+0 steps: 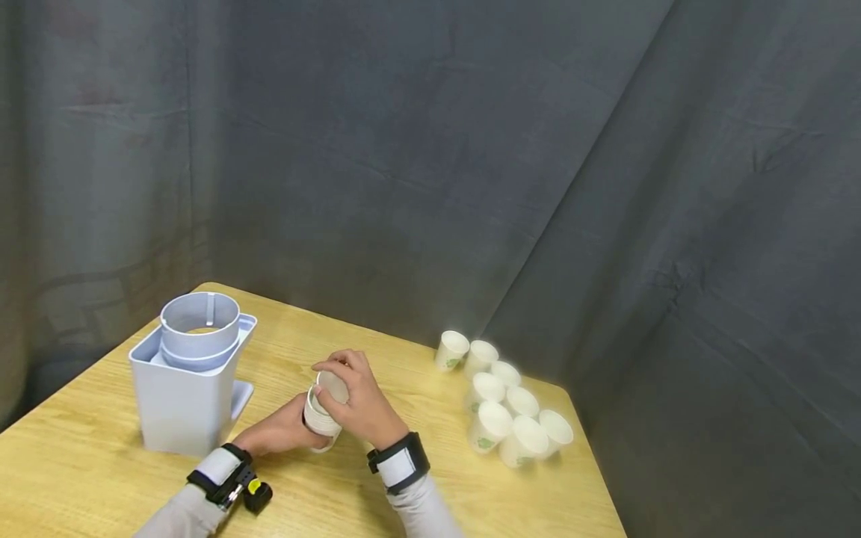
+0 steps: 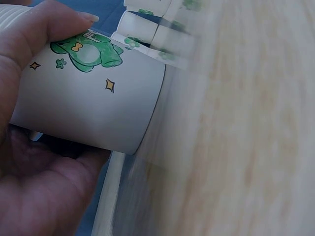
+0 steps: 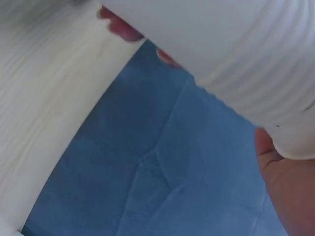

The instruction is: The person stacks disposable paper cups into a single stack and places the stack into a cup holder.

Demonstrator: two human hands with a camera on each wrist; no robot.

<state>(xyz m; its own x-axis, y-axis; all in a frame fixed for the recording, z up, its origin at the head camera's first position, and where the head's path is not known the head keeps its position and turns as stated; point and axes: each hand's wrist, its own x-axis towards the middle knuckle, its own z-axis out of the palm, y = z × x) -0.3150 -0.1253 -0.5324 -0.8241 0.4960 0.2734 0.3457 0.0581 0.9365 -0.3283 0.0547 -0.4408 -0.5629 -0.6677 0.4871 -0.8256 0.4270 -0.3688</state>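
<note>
In the head view my left hand [image 1: 285, 430] grips a stack of nested white paper cups [image 1: 321, 422] above the front part of the table. The left wrist view shows its thumb and fingers around the outer cup [image 2: 93, 105], which bears a green cartoon print. My right hand [image 1: 365, 401] pinches the rim of the top paper cup [image 1: 333, 384], whose mouth faces up toward me. Ridged, closely packed rims [image 3: 261, 73] show on the stack in the right wrist view, with part of the right hand [image 3: 283, 184] at the rim end.
Several white paper cups [image 1: 491, 422] stand upright in a group at the table's right. A pale box-shaped container [image 1: 178, 407] with a round collar [image 1: 202, 347] stands at the left. Dark curtains [image 1: 377, 164] hang behind the wooden table [image 1: 397, 482].
</note>
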